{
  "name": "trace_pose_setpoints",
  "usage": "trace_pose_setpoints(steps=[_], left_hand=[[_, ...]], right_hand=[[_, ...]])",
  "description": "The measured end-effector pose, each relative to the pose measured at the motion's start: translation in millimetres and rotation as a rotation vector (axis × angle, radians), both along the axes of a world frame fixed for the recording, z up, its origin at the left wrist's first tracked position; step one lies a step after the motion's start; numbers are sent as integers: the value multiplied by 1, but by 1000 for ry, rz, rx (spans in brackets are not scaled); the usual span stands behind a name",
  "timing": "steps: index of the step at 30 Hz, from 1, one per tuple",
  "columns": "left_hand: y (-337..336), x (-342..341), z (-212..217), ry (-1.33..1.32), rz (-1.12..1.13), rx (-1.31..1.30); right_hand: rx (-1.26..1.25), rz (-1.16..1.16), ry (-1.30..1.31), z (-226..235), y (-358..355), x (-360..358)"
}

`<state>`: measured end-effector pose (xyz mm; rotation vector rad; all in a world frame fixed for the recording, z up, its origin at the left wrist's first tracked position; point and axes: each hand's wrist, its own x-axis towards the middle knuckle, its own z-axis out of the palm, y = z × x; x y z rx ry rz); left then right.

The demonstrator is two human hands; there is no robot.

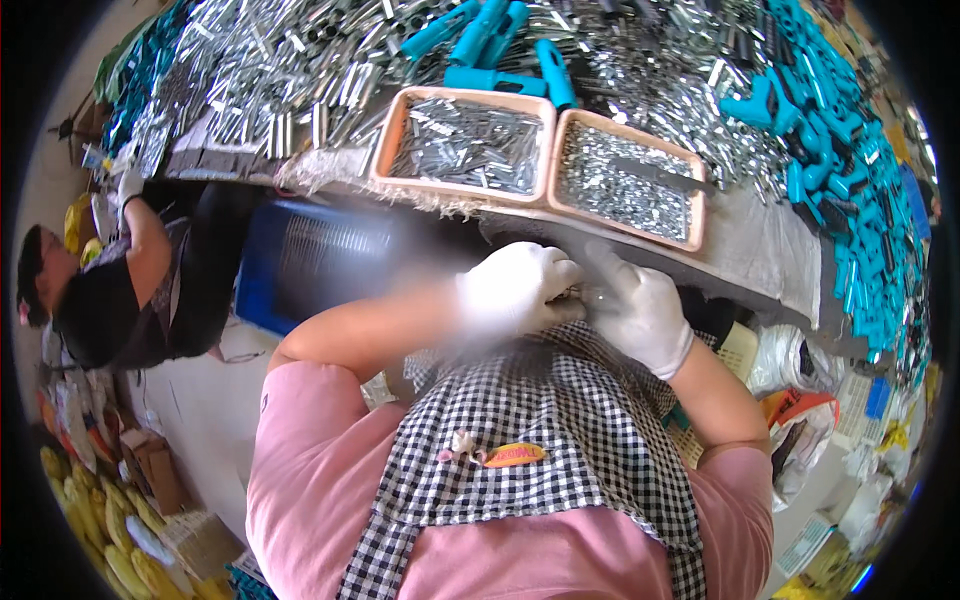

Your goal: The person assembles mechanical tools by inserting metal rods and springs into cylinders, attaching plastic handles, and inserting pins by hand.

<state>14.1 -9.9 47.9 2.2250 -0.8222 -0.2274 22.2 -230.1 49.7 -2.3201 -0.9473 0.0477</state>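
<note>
In front of my apron, my left hand (517, 289), in a white glove, has its fingers curled around something small and dark that I cannot make out. My right hand (645, 315), also white-gloved, is close beside it on the right. Its fingers are smeared by motion, so their grip does not show. Just beyond both hands, at the table's near edge, are two shallow tan trays. The left tray (548, 155) contains thin metal strips, and the right tray (697, 215) small shiny metal pieces with a dark flat bar lying across them.
Heaps of loose metal parts (330, 85) cover the table, with teal plastic casings (820, 130) on the right and teal tubes (490, 35) behind the trays. A blue crate (262, 270) stands below the table edge at left. Another person (110, 290) works at far left.
</note>
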Motion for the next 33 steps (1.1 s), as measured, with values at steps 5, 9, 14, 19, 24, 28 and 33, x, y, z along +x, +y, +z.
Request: trace_pose_setpoints(steps=[5, 9, 14, 19, 24, 28, 33], left_hand=[[24, 0, -14, 256, 10, -81], [31, 2, -26, 555, -12, -194], [22, -2, -20, 248, -46, -19], [41, -12, -43, -79, -20, -103], [42, -31, -70, -312, -16, -2], [74, -25, -68, -320, 215, -391], [183, -30, -143, 218, 1421, -304]], right_hand=[[-86, 164, -111, 3, 1, 5], [-94, 213, -122, 1, 10, 1], [-28, 121, -115, -13, 25, -3], [202, 114, 490, 0, 26, 7], [120, 106, 709, -23, 32, 6], [45, 81, 572, -23, 40, 5], [66, -117, 673, -28, 38, 2]])
